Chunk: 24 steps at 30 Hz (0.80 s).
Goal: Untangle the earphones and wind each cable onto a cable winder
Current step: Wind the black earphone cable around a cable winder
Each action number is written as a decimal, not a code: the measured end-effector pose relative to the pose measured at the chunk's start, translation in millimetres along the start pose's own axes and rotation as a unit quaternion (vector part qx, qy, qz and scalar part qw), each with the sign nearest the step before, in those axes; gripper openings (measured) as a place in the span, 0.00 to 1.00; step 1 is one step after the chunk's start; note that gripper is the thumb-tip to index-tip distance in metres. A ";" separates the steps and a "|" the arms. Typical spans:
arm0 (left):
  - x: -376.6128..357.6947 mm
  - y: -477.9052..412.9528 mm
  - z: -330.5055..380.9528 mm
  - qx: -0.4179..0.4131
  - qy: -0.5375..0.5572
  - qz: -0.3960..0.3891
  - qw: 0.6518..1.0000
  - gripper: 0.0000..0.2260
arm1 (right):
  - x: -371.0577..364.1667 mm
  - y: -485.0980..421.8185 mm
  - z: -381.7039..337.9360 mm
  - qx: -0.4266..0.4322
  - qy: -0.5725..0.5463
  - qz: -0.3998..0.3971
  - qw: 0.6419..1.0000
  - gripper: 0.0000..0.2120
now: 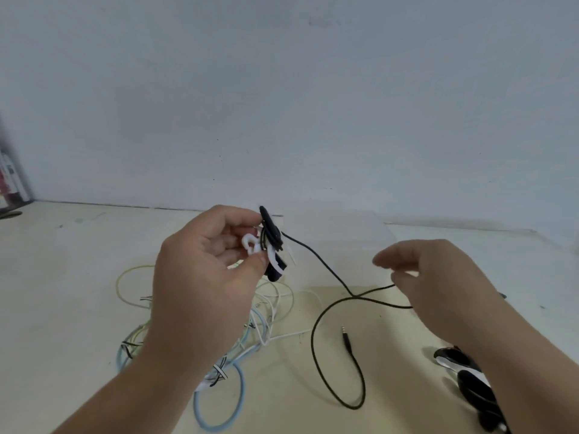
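Left hand [200,277] grips a cable winder [253,247], black cable [338,277] partly wound; right hand [438,286] pinches its slack; tangled earphones [260,330] lie unsorted.

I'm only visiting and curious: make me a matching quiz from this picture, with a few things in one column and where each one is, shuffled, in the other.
Things:
1. white cable winder
2. jack plug
3. light blue cable
4. black cable

Places:
A. lying loose on the table
B. pinched by the right hand
C. gripped in the left hand
D. in the tangle under the left forearm

Pairs: 1-C, 2-A, 3-D, 4-B.
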State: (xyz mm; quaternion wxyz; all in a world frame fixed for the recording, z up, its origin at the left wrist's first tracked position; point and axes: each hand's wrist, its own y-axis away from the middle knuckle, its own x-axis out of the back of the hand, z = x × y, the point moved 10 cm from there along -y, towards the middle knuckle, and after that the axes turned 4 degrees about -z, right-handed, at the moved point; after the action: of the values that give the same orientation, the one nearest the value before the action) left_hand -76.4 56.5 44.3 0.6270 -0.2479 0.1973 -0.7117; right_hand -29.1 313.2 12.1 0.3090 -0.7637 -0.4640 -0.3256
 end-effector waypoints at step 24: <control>-34.5 7.8 5.0 0.015 0.134 -0.135 0.982 0.13 | -57.0 31.6 -59.2 0.142 -0.325 -0.205 0.912 0.09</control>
State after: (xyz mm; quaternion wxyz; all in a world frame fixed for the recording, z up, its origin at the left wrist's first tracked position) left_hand -64.1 89.8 40.0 0.4968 -0.1650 0.2331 -0.8195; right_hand -33.2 226.6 -2.6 0.1725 -0.6636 -0.7264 -0.0459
